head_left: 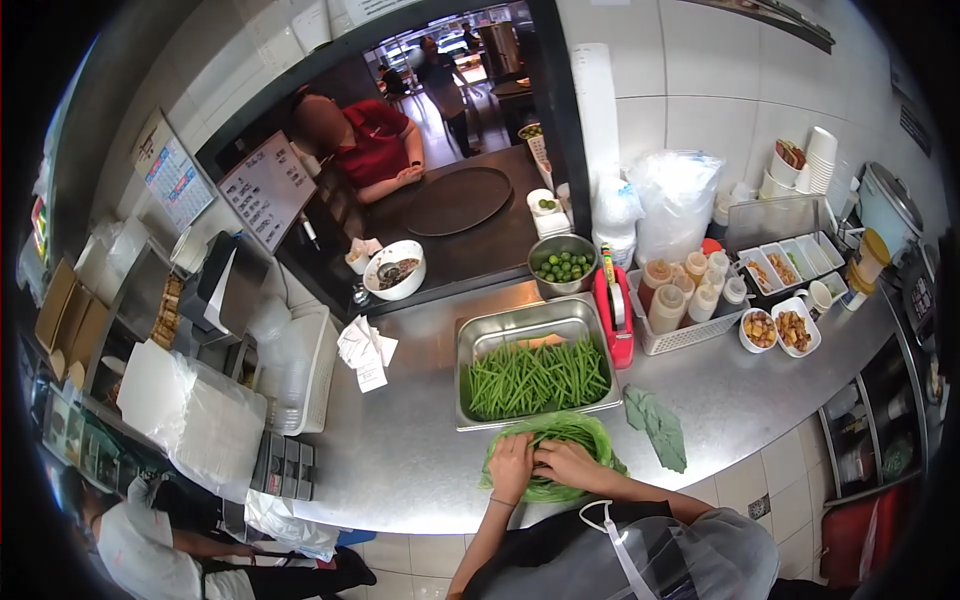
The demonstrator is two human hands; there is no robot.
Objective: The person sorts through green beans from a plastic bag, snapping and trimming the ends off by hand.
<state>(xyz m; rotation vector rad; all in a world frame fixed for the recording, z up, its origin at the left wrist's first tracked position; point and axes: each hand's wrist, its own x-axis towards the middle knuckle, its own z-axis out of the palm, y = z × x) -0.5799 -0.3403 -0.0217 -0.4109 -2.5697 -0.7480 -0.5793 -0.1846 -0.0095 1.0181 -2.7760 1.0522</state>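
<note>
My left hand [512, 468] and my right hand [564, 464] are close together over a green plastic bag [603, 440] at the counter's front edge. Long green beans [568, 430] show inside the bag. Both hands have curled fingers closed on beans at the bag's opening, though the fingertips are partly hidden. Just beyond the bag stands a rectangular steel pan [462, 405] with a pile of green bean pieces [535, 380] in it. A crumpled green cloth or bag [656, 428] lies to the right of my hands.
Behind the pan are a bowl of limes [563, 265] and a red tape dispenser [614, 325]. A basket of squeeze bottles [690, 335] stands right. Receipts [368, 350] lie left. A person in red [375, 140] leans at the pass window; another person [150, 545] is lower left.
</note>
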